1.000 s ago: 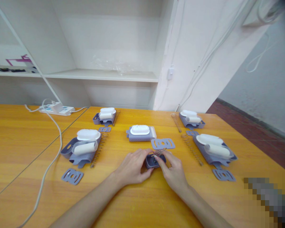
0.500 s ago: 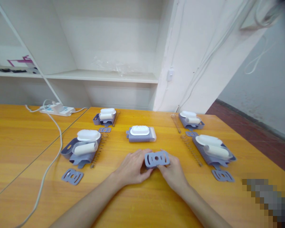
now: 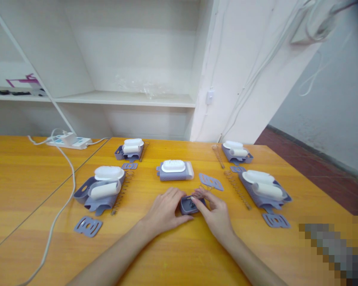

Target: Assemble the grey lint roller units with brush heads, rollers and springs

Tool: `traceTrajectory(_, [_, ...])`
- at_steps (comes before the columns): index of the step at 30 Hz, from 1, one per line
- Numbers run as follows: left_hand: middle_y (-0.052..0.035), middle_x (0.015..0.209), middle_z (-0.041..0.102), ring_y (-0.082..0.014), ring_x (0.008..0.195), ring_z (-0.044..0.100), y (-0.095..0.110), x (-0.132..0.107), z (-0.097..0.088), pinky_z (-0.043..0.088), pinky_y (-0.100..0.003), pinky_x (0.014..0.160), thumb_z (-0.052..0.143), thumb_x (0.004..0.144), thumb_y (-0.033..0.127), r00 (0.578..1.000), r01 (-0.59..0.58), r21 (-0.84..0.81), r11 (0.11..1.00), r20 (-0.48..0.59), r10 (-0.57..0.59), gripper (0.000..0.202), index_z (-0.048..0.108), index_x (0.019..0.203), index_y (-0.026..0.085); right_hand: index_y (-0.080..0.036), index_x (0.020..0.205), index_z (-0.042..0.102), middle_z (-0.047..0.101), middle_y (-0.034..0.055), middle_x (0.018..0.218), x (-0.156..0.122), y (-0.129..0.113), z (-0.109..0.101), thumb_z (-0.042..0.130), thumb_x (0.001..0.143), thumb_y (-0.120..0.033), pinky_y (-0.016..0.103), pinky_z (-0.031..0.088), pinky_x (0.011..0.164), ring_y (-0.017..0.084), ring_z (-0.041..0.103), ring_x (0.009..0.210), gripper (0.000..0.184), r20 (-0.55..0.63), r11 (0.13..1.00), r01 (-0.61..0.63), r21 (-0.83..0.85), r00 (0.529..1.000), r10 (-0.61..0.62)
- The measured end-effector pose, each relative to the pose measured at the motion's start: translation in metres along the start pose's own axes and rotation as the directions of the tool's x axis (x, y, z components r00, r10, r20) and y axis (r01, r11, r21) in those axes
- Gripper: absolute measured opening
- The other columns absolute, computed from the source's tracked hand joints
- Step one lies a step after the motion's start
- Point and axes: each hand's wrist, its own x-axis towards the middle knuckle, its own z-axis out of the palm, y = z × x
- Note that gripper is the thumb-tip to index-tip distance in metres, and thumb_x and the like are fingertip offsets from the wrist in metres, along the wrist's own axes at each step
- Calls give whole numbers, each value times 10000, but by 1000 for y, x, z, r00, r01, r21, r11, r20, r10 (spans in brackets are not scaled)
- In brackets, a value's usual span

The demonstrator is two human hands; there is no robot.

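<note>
One small grey box [image 3: 185,207] sits near the middle of the table [image 3: 167,258], open at the top. The left hand [image 3: 166,208] holds its left side, with the thumb at the near side. The right hand [image 3: 216,210] pinches a wire spring [image 3: 200,190] at the top of the box. Fingers hide much of the spring, so I cannot tell how far in it goes. Something dark shows inside the box, too small to make out. A flat plate with holes [image 3: 211,182] lies just past the right hand.

Farther off, a white lid [image 3: 173,166] tops a grey case [image 3: 176,176], and its little bumps are hard to see. Any marks on the far left power strip [image 3: 80,142] are too tiny to read. Near right, big blurry squares [image 3: 331,242] cover something. Both arms are cut off at the near edge.
</note>
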Motion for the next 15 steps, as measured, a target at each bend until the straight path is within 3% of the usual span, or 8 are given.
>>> traceTrajectory(3, [-56,946,620,-216,884,575,-2,3,-1,459,-330,760,670,715,439,998,59,-128,990,-24,-63,359,579,964,197,-207,894,695,714,62,925,-2,5,-1,672,770,-328,407,507,869,229,661,879,175,-36,996,44,-74,998,-47])
traceTrajectory(5, [-46,934,629,-191,842,581,-5,5,-4,459,-301,734,672,720,437,989,130,-330,935,-19,-144,366,574,973,192,-215,920,689,706,67,956,-3,2,-2,676,768,-320,408,501,876,233,651,909,185,-38,988,96,-118,994,-101])
traceTrajectory(8, [-41,926,635,-165,798,587,-11,7,-12,459,-266,696,652,744,455,969,208,-649,732,32,-246,386,553,986,171,-221,989,670,674,77,1043,-2,-5,-5,621,814,-291,395,482,906,229,618,989,196,23,977,171,-124,985,-170])
traceTrajectory(10, [-31,878,623,-155,787,576,-15,6,-15,448,-258,705,595,790,473,947,189,-752,632,-30,-319,365,554,973,159,-222,1021,660,648,81,1084,0,-7,-6,568,850,-273,383,470,919,221,597,1024,200,72,975,185,-121,982,-177])
traceTrajectory(13, [-16,841,596,-144,792,546,-24,4,-11,422,-253,734,484,861,486,853,111,-798,592,-230,-469,345,567,948,163,-218,1003,661,631,85,1092,4,-5,-7,528,876,-278,382,450,931,217,581,1033,194,85,980,141,-141,988,-130])
traceTrajectory(15, [-13,850,595,-144,801,540,-31,4,-6,417,-254,743,487,856,500,785,50,-839,541,-303,-541,352,583,925,169,-213,986,660,632,84,1071,6,-1,-7,515,884,-292,386,442,932,216,577,1024,194,66,984,97,-148,994,-88])
